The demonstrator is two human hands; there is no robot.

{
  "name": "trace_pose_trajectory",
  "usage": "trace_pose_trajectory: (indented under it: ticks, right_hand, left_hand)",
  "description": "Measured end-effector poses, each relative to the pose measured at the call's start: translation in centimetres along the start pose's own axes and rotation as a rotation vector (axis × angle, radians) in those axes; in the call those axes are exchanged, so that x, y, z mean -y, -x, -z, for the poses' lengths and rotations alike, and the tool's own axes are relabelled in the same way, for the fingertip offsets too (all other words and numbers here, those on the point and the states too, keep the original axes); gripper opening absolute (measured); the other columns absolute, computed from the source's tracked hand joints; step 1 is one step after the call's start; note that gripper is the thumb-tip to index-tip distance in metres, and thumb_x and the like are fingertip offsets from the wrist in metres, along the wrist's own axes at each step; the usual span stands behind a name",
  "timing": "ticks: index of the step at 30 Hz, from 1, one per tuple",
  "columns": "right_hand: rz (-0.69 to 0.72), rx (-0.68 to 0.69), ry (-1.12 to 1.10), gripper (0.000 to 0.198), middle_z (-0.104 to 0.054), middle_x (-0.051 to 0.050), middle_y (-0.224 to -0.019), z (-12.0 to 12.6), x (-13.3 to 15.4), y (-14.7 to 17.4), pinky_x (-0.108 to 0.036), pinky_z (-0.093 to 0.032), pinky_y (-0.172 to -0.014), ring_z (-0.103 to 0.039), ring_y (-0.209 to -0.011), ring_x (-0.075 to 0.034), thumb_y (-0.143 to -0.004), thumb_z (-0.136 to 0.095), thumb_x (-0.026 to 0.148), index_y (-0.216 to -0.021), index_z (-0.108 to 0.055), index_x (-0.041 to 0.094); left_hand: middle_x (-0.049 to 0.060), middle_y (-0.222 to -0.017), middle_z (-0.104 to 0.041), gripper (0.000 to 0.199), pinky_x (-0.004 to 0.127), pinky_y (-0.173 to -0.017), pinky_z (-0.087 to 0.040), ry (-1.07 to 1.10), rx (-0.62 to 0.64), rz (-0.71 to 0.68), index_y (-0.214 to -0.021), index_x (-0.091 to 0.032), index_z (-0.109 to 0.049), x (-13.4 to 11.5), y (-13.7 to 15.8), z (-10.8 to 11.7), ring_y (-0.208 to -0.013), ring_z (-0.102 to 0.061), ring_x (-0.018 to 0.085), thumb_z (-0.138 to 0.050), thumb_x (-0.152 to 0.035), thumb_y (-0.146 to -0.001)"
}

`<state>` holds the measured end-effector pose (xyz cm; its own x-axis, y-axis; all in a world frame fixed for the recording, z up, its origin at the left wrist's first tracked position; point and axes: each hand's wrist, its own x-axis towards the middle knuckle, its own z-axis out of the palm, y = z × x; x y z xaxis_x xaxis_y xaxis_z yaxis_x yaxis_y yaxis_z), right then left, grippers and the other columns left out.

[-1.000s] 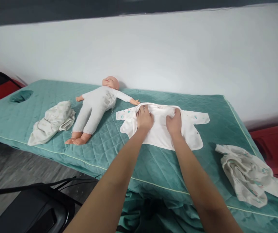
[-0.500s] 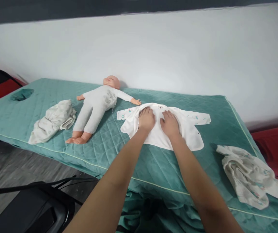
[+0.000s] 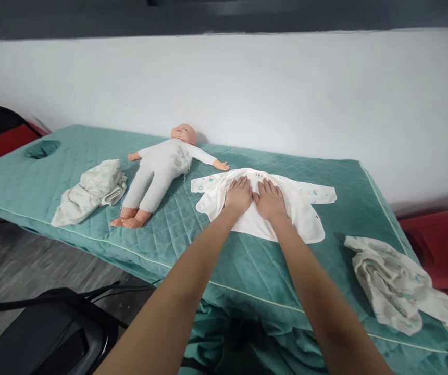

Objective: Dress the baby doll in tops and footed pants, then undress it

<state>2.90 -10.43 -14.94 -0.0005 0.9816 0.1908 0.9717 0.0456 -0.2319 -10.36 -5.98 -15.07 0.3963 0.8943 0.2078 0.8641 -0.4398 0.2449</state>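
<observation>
A small white baby shirt (image 3: 306, 221) with printed sleeves lies spread open on the green quilted bed cover (image 3: 181, 229). Flat on its middle rests my left hand (image 3: 238, 195), fingers stretched out. Close beside it my right hand (image 3: 270, 199) also lies flat on the cloth, its thumb near the left hand. The collar with a small label shows just beyond my fingertips. To the left a baby doll (image 3: 161, 161) in a white body lies on its back, one hand near the shirt's left sleeve.
Crumpled printed cloth (image 3: 91, 192) lies left of the doll, another printed garment (image 3: 392, 281) at the right front corner. A white wall (image 3: 286, 94) borders the bed's far side. A black chair (image 3: 52, 333) stands at lower left, a red chair (image 3: 438, 250) at right.
My hands have flattened on the shirt and my right hand has come closer to the left. The view has shifted slightly. The doll and the other cloths stay in place.
</observation>
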Motion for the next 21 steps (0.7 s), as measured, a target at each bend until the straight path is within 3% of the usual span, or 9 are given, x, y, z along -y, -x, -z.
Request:
trace_pose_trajectory:
  ticks: [3,9,16,21]
  right_hand:
    - [-0.003,0.004,0.008,0.058,-0.031,-0.017,-0.164,0.1,0.1,0.0,-0.051,-0.021,-0.123,-0.028,-0.153,-0.031,-0.104,-0.031,0.039,-0.152,-0.042,0.009]
    - [-0.014,0.002,0.016,0.057,-0.032,-0.016,-0.164,0.3,0.4,0.2,-0.051,-0.021,-0.122,-0.028,-0.153,-0.031,-0.104,-0.032,0.038,-0.152,-0.043,0.010]
    - [0.053,-0.082,0.025,0.044,-0.054,-0.017,-0.149,0.8,1.3,1.2,-0.044,-0.034,-0.115,-0.046,-0.141,-0.028,-0.103,-0.031,0.025,-0.132,-0.062,0.012]
    - [0.066,-0.089,0.031,0.042,-0.058,-0.016,-0.145,0.9,1.4,1.3,-0.042,-0.036,-0.113,-0.051,-0.137,-0.027,-0.102,-0.033,0.021,-0.128,-0.064,0.011]
  left_hand:
    - [0.011,-0.160,-0.043,0.054,0.043,-0.128,-0.024,-0.002,-0.006,-0.001,-0.148,-0.009,-0.048,-0.2,0.6,0.2,-0.152,-0.036,0.023,-0.025,-0.027,-0.103]
    - [0.012,-0.153,-0.053,0.046,0.042,-0.125,-0.031,-0.023,-0.068,0.017,-0.138,-0.012,-0.058,-0.3,1.2,0.4,-0.145,-0.045,0.025,-0.035,-0.025,-0.100]
    - [0.014,-0.146,-0.059,0.039,0.041,-0.122,-0.034,-0.060,-0.094,-0.017,-0.125,-0.012,-0.065,-0.4,1.6,0.8,-0.141,-0.050,0.024,-0.039,-0.022,-0.098]
    - [0.016,-0.145,-0.059,0.039,0.041,-0.122,-0.034,-0.059,-0.087,-0.016,-0.123,-0.010,-0.066,-0.5,1.7,0.9,-0.141,-0.051,0.025,-0.037,-0.019,-0.098]
